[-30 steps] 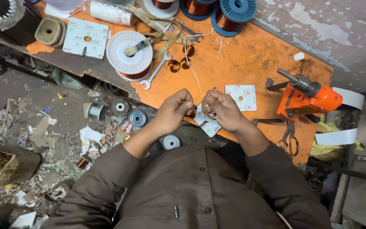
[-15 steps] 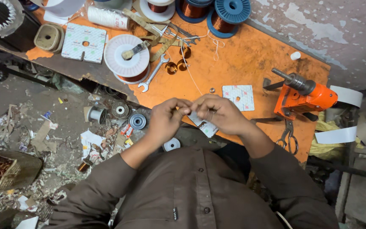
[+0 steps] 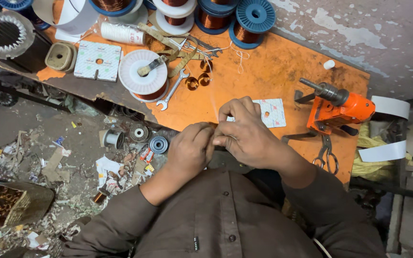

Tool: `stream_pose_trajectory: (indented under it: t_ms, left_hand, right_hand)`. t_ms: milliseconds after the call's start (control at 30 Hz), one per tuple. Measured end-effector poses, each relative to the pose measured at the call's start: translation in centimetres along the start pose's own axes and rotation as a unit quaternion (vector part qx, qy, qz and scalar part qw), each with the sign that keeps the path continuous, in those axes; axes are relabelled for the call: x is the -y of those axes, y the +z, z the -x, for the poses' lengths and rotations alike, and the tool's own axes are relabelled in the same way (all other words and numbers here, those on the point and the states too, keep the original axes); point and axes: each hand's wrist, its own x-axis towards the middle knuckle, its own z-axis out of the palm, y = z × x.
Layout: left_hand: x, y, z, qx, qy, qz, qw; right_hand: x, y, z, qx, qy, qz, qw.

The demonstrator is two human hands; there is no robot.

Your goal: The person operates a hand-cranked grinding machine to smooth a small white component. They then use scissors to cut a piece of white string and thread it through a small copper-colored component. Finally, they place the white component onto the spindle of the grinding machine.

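My left hand (image 3: 190, 150) and my right hand (image 3: 244, 134) meet fingertip to fingertip over the near edge of the orange table (image 3: 273, 71). Both pinch a thin wire (image 3: 212, 102) that runs from the fingers up toward two small copper coils (image 3: 198, 81). Whatever else sits between the fingers is hidden. A white card with a hole (image 3: 273, 112) lies just behind my right hand. My brown sleeves and shirt fill the bottom of the view.
An orange hand drill (image 3: 340, 105) and scissors (image 3: 326, 155) lie at the right. A wrench (image 3: 173, 88), a white spool of copper wire (image 3: 144, 76), another white card (image 3: 96, 59) and blue spools (image 3: 254, 19) sit farther back. A stator (image 3: 1, 31) stands far left above the littered floor (image 3: 72, 162).
My hands have drawn closer together and moved up over the table edge. The white piece seen by my right hand earlier is now out of sight.
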Motion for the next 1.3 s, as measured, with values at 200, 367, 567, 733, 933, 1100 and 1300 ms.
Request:
stream_pose_trajectory:
  t_ms: [200,367,567,733,933,1100,1300]
  left_hand:
    - [0.9,0.7,-0.5,0.021,-0.135,0.116,0.984]
    - [1.7,1.6,0.2,0.057,-0.348,0.319,0.88]
    - [2.3,2.0,1.4,0.074,-0.277,0.414,0.864]
    - [3.0,2.5,1.7,0.1,-0.294,0.597,0.74]
    - [3.8,2.7,2.1,0.095,-0.3,0.628,0.711]
    - [4.1,2.9,2.5,0.087,-0.308,0.629,0.708]
    - [4.9,3.0,2.9,0.073,-0.325,0.626,0.705]
  right_hand:
    - [-1.9,-0.9,-0.2,-0.151,0.001,0.094,0.984]
    - [-7.5,1.5,1.7,-0.33,0.195,-0.258,0.887]
    - [-11.1,5.9,5.4,-0.108,0.261,-0.588,0.758]
    - [-10.3,5.5,6.0,0.005,0.163,-0.698,0.697]
    - [-8.4,5.5,5.9,0.034,0.125,-0.765,0.631]
    - [-8.3,6.7,7.1,-0.022,0.201,-0.698,0.687]
    - [-8.4,6.9,7.7,-0.086,0.243,-0.638,0.726]
